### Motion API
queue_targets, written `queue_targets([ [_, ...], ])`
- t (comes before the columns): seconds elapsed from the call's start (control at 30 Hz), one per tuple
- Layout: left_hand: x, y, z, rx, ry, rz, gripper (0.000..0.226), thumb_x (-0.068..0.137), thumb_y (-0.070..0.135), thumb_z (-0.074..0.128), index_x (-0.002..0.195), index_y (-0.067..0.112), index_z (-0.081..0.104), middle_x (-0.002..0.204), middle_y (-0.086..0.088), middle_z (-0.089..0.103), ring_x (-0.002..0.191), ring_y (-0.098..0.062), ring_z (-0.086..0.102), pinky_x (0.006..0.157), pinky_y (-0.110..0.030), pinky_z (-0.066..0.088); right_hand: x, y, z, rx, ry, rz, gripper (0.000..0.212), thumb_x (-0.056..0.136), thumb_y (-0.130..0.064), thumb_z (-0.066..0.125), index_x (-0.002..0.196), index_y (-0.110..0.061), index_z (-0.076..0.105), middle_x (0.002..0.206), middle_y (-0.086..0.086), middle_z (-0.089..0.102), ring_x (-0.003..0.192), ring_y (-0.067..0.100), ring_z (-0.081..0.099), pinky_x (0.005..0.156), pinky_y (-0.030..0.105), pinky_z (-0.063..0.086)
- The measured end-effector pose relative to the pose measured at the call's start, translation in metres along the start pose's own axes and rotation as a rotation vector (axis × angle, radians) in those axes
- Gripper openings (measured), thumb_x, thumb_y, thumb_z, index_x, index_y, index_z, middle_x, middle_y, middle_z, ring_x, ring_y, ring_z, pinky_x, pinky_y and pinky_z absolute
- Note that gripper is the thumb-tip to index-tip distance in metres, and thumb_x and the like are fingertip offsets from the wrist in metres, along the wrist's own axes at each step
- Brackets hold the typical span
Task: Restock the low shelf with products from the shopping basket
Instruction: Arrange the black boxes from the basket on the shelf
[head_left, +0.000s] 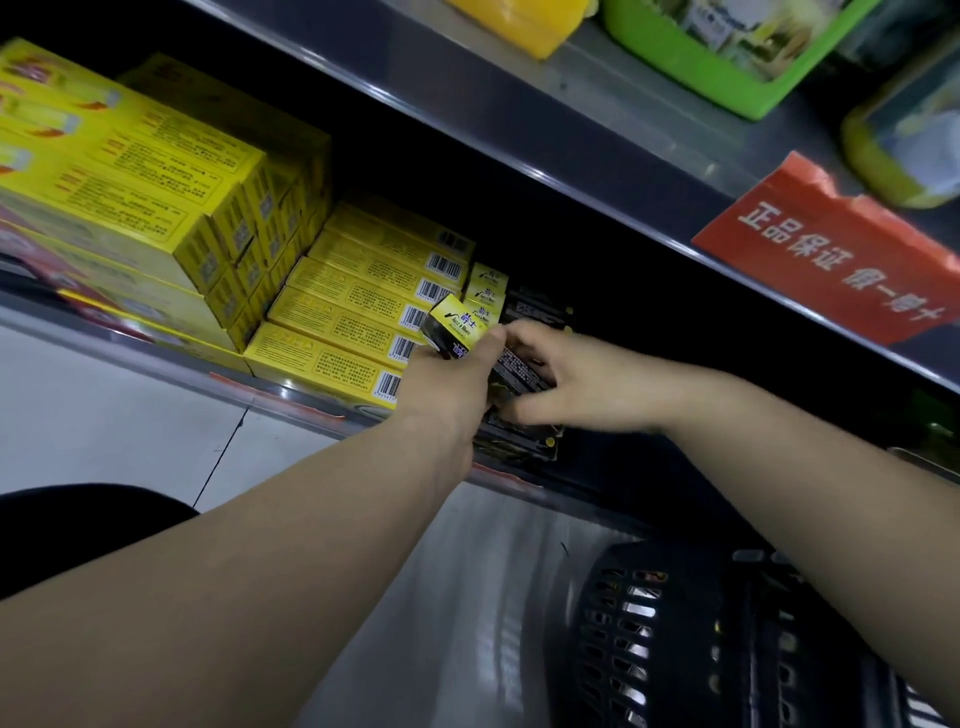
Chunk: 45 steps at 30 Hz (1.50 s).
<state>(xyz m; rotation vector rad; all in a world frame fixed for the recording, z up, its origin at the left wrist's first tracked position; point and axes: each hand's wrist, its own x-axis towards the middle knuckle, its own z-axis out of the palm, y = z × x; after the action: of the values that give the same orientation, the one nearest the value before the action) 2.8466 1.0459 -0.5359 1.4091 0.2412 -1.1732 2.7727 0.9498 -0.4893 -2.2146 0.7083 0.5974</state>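
Both my hands reach into the low shelf (291, 397). My left hand (452, 382) grips a small black-and-yellow box (454, 325), tilted, just in front of two matching boxes (485, 291) that stand at the back. My right hand (561, 379) holds a flat black pack (519, 371) above a stack of similar black packs (519, 439) on the shelf. More black packs (535, 309) lie behind in the dark. The dark shopping basket (675, 639) stands on the floor at the lower right, under my right forearm.
Rows of long yellow boxes (353, 312) fill the shelf left of my hands, with a taller yellow stack (130, 171) further left. The upper shelf (571, 130) overhangs, carrying a red sign (831, 249) and green and yellow goods. Pale floor tiles lie at the left.
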Motion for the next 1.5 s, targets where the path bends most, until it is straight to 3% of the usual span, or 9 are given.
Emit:
queue_targets([
  [0.13, -0.005, -0.007, 0.002, 0.275, -0.109, 0.187, 0.031, 0.085, 0.037, 0.066, 0.099, 0.011, 0.055, 0.089, -0.001, 0.063, 0.085, -0.016, 0.062, 0.080, -0.020, 0.051, 0.002, 0.015, 0.003, -0.167, 0.210, 0.004, 0.047, 0.085, -0.018, 0.062, 0.126, -0.012, 0.040, 0.113, 0.014, 0.060, 0.091, 0.021, 0.056, 0.078, 0.031, 0.047],
  [0.2, -0.009, -0.009, 0.000, 0.615, -0.158, 0.349, 0.042, 0.086, 0.038, 0.063, 0.115, 0.011, 0.049, 0.102, 0.002, 0.059, 0.089, -0.013, 0.055, 0.071, -0.016, 0.042, 0.012, 0.026, -0.006, -0.195, 0.325, 0.049, 0.049, 0.087, -0.020, 0.062, 0.129, -0.008, 0.040, 0.115, 0.015, 0.059, 0.094, 0.024, 0.057, 0.076, 0.026, 0.042],
  [0.37, -0.009, -0.010, -0.008, 1.236, -0.254, 0.578, 0.063, 0.090, 0.037, 0.057, 0.142, 0.015, 0.030, 0.140, -0.010, 0.042, 0.127, -0.028, 0.038, 0.104, -0.035, 0.033, 0.049, 0.050, -0.028, -0.313, 0.587, 0.186, 0.047, 0.094, -0.031, 0.051, 0.136, -0.017, 0.036, 0.129, 0.010, 0.053, 0.112, 0.030, 0.054, 0.080, 0.028, 0.038],
  [0.57, 0.005, -0.018, -0.012, 1.626, -0.361, 0.550, 0.065, 0.091, 0.048, 0.047, 0.142, 0.011, 0.030, 0.147, -0.008, 0.032, 0.137, -0.027, 0.024, 0.115, -0.038, 0.017, 0.098, 0.068, -0.037, -0.085, 0.636, 0.190, 0.039, 0.098, -0.006, 0.037, 0.135, -0.014, 0.043, 0.135, 0.013, 0.045, 0.123, 0.029, 0.043, 0.077, 0.022, 0.035],
  [0.77, 0.014, -0.022, -0.014, 1.664, -0.366, 0.569, 0.064, 0.091, 0.049, 0.045, 0.142, 0.011, 0.033, 0.150, -0.008, 0.025, 0.139, -0.027, 0.017, 0.115, -0.037, 0.016, 0.121, 0.076, -0.029, -0.087, 0.435, 0.221, 0.047, 0.100, -0.002, 0.030, 0.146, -0.013, 0.030, 0.150, 0.014, 0.030, 0.135, 0.027, 0.032, 0.101, 0.023, 0.027],
  [1.07, -0.003, -0.017, -0.007, 1.526, -0.303, 0.569, 0.055, 0.093, 0.040, 0.048, 0.138, 0.011, 0.035, 0.140, -0.010, 0.039, 0.130, -0.029, 0.030, 0.107, -0.034, 0.024, 0.101, 0.085, -0.033, -0.170, 0.303, 0.288, 0.062, 0.097, 0.000, 0.036, 0.150, -0.019, 0.013, 0.145, 0.015, 0.036, 0.123, 0.030, 0.045, 0.099, 0.033, 0.041],
  [1.2, -0.025, -0.009, 0.002, 1.302, -0.290, 0.646, 0.048, 0.093, 0.034, 0.051, 0.136, 0.014, 0.042, 0.136, -0.007, 0.049, 0.125, -0.025, 0.043, 0.098, -0.030, 0.035, 0.065, 0.070, -0.036, -0.309, 0.306, 0.273, 0.050, 0.094, 0.000, 0.041, 0.142, -0.011, 0.034, 0.140, 0.015, 0.040, 0.122, 0.028, 0.045, 0.086, 0.023, 0.033],
  [1.33, -0.058, -0.004, 0.018, 1.032, -0.350, 0.727, 0.032, 0.090, 0.028, 0.055, 0.121, 0.018, 0.056, 0.117, 0.004, 0.062, 0.110, -0.013, 0.056, 0.093, -0.026, 0.044, -0.013, 0.040, -0.043, -0.295, 0.306, 0.144, 0.035, 0.092, -0.015, 0.055, 0.127, -0.013, 0.053, 0.132, 0.004, 0.052, 0.119, 0.019, 0.049, 0.089, 0.020, 0.034],
  [1.5, -0.103, -0.014, 0.041, 1.011, -0.491, 0.869, 0.021, 0.089, 0.029, 0.057, 0.108, 0.024, 0.060, 0.101, 0.013, 0.063, 0.099, -0.004, 0.058, 0.088, -0.022, 0.044, -0.129, 0.031, -0.036, -0.153, 0.473, 0.035, 0.022, 0.087, -0.011, 0.063, 0.107, -0.018, 0.063, 0.106, -0.004, 0.063, 0.097, 0.009, 0.058, 0.083, 0.016, 0.044],
])
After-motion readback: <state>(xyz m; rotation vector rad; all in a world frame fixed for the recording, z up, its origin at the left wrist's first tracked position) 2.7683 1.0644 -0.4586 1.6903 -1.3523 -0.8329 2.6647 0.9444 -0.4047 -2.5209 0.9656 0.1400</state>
